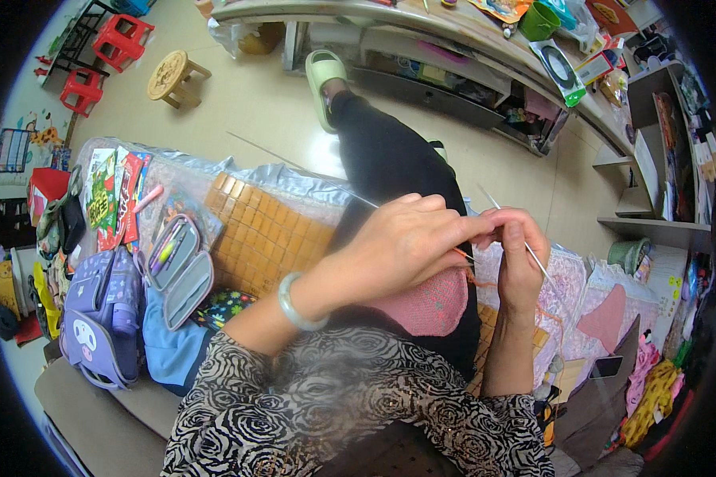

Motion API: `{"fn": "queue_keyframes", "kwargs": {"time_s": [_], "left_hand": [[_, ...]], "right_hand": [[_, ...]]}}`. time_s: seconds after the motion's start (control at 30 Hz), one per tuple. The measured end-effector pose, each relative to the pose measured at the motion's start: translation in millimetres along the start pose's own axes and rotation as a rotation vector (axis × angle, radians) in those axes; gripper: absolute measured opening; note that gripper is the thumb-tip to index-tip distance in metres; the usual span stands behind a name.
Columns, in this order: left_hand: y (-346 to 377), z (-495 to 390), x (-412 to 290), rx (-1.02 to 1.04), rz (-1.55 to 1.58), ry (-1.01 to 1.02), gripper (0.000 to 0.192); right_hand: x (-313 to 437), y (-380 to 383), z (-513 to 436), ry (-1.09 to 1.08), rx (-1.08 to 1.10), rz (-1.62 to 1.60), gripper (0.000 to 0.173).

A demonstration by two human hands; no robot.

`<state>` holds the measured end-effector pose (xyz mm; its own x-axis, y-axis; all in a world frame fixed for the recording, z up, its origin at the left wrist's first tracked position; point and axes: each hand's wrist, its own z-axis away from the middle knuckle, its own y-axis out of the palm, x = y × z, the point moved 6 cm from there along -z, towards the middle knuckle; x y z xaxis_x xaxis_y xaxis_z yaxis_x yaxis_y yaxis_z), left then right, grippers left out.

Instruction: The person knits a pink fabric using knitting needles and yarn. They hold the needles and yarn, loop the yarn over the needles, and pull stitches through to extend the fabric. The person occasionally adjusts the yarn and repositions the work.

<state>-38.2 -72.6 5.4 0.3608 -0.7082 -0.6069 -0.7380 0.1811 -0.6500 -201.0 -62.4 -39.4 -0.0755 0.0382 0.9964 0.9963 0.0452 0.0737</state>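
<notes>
My left hand [394, 241], with a pale bangle [295, 303] at its wrist, is closed around a long thin knitting needle [292, 164] that sticks out to the far left. Below it, over my lap, hangs a pink knitted piece [432, 305], its upper part hidden by the hand. My right hand [522, 256] pinches a second knitting needle [537, 259] between thumb and fingers. The fingertips of both hands meet. Orange yarn [472, 275] runs from the work past my right wrist, where part of it is hidden.
Left of me on the sofa are a tile seat mat [268, 232], an opened pencil case [179, 271] and a purple backpack [98, 322]. To the right lie a pink cloth piece [604, 319] and a phone [606, 367]. A cluttered table [364, 13] stands ahead, a wooden stool [170, 77] beyond.
</notes>
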Motion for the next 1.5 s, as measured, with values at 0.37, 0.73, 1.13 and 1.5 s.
{"fn": "queue_keyframes", "kwargs": {"time_s": [0.37, 0.73, 1.13, 1.5], "left_hand": [[-5.1, 3.7, 9.4, 0.034, 0.274, -0.313, 0.054], [-20.7, 19.4, 15.2, 0.091, 0.213, -0.403, 0.011], [-14.0, 13.4, 9.0, -0.058, 0.368, -0.553, 0.012], [-21.7, 12.3, 8.7, 0.055, 0.219, -0.448, 0.016]], "right_hand": [[8.8, 24.9, 15.5, -0.016, 0.012, 0.158, 0.01], [10.0, 23.8, 14.7, -0.037, -0.059, 0.133, 0.011], [4.5, 25.7, 9.6, 0.092, 0.11, -0.118, 0.029], [29.8, 4.2, 7.0, -0.008, 0.058, 0.212, 0.014]]}}
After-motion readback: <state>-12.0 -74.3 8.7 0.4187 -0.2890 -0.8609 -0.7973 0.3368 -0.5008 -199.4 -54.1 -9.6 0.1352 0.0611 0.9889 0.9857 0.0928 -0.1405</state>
